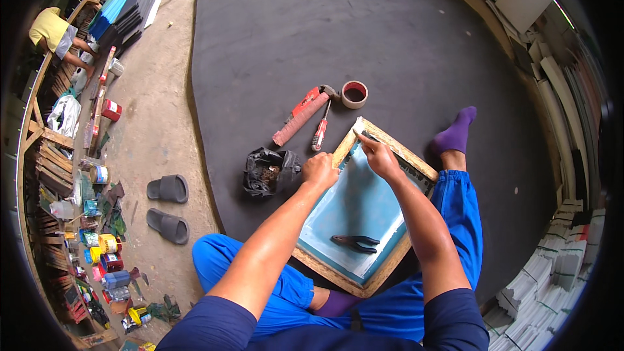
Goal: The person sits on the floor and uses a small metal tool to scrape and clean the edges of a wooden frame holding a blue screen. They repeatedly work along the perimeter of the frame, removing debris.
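A wooden frame (pixel 406 156) stretched with a blue mesh (pixel 335 211) lies tilted between my legs. My left hand (pixel 320 170) is closed around its left side rail. At the far corner, my right hand (pixel 380 158) has its fingers bent against the rail; a small dark thing shows by the fingertips, too hidden to name. Dark-handled pliers (pixel 355 243) rest on the near part of the mesh. Beyond the frame lie a red-handled hammer (pixel 307 99), a long pinkish-red bar (pixel 300 119), a screwdriver (pixel 319 135) and a tape roll (pixel 354 94).
Left of the frame sits an open black plastic bag (pixel 262 172) with small brownish bits inside. A dark mat (pixel 292 26) spreads beneath. Grey slippers (pixel 168 188), paint cans (pixel 109 243) and a bending person in yellow (pixel 49 28) are leftward. Stacked white sheets (pixel 543 286) line the right.
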### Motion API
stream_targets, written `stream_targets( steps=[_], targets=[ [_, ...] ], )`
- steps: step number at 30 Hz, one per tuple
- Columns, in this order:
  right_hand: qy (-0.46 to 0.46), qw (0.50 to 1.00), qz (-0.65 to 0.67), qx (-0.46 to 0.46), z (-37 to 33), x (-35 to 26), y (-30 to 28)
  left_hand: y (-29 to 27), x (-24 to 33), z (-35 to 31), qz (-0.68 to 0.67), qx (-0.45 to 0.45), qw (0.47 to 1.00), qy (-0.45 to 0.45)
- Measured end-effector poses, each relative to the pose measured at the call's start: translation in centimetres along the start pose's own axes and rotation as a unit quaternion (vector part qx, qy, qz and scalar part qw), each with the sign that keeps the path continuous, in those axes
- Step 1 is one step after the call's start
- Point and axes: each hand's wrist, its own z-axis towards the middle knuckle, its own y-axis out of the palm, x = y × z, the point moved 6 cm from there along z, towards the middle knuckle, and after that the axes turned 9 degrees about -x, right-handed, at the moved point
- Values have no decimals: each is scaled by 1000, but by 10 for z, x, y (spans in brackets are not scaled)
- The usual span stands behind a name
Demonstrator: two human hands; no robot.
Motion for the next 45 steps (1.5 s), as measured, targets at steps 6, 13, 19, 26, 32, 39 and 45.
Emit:
stream_targets(
  steps=[6, 13, 19, 26, 32, 39, 45],
  targets=[
    [-90, 989, 117, -26, 16, 19, 2, -1, 5, 1, 0, 7, 1000, -1],
    [-90, 994, 43, 46, 18, 34, 7, -2, 3, 0, 0, 0, 1000, 2],
    [-100, 984, 147, -15, 35, 38, 8, 0, 1, 1, -2, -1, 1000, 2],
    [123, 888, 415, -155, 17, 12, 2, -3, 2, -1, -8, -9, 1000, -2],
    [-21, 996, -10, 88, -4, 7, -14, -3, 1, -2, -8, -6, 1000, -2],
    [-17, 991, -105, 85, -8, -6, -15, 0, -1, 0, -12, 0, 1000, 2],
    [19, 990, -114, 76, -19, -18, -10, 0, -3, 0, -9, 1, 1000, 0]
  ],
)
